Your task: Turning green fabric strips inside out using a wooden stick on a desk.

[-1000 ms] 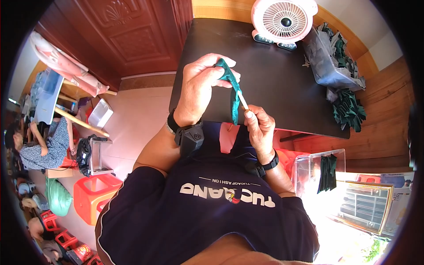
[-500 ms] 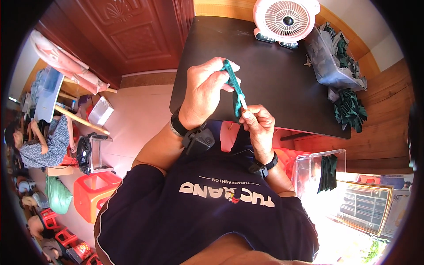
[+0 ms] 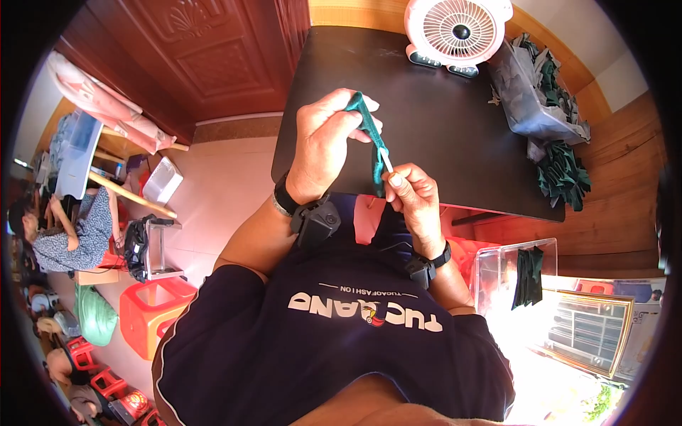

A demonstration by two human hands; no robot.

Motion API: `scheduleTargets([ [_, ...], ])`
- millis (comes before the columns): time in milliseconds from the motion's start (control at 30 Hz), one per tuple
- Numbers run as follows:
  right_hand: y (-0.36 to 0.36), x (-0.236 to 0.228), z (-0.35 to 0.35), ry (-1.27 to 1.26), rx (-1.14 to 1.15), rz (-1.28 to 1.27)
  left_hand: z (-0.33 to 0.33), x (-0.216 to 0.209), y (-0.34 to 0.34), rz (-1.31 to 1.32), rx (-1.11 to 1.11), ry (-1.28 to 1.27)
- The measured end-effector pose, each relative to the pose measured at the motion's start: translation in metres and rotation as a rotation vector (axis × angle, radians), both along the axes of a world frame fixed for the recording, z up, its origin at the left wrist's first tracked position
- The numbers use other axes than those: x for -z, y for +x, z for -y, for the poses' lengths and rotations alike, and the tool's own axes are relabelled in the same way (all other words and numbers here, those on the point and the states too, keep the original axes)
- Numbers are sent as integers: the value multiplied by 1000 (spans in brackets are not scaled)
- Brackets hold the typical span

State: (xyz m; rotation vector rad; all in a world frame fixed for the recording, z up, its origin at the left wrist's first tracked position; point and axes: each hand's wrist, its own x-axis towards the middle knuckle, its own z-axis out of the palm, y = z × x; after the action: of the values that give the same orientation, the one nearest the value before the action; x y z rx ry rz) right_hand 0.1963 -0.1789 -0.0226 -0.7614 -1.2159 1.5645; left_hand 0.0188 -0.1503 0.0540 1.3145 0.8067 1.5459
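Note:
My left hand (image 3: 318, 145) pinches the upper end of a narrow green velvety fabric strip (image 3: 368, 126), which slants down toward my right hand. Close below it, the fingers of my right hand (image 3: 415, 202) are closed on a slim pale stick-like tool (image 3: 386, 160). The tool's tip meets the strip about midway and appears to go into or behind the fabric; I cannot tell which. A lower length of the strip hangs beside my right fingertips. Both hands are raised above the near edge of the black table (image 3: 440, 121).
A pink and white fan (image 3: 460, 32) stands at the table's back. To its right, a clear bin (image 3: 533, 117) holds dark green pieces, with a bundle of green strips (image 3: 563, 177) below it. A red stool (image 3: 153, 309) stands at left. Other people sit farther left.
Both hands have shifted slightly left and up with the strip. The strip's upper end is now bent more at my left fingertips. My right hand still grips the pale tool.

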Motion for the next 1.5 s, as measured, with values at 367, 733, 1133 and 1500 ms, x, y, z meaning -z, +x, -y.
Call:
scheduleTargets([
  [367, -8, 9, 8, 168, 280, 21, -2, 8, 3, 81, 60, -53],
  [733, 0, 4, 6, -49, 29, 49, -5, 13, -1, 64, 120, -121],
  [1133, -4, -15, -7, -222, -205, -121, -11, 7, -3, -2, 42, -79],
  [1500, -17, -2, -1, 8, 175, 62, -13, 16, -9, 57, -8, -149],
])
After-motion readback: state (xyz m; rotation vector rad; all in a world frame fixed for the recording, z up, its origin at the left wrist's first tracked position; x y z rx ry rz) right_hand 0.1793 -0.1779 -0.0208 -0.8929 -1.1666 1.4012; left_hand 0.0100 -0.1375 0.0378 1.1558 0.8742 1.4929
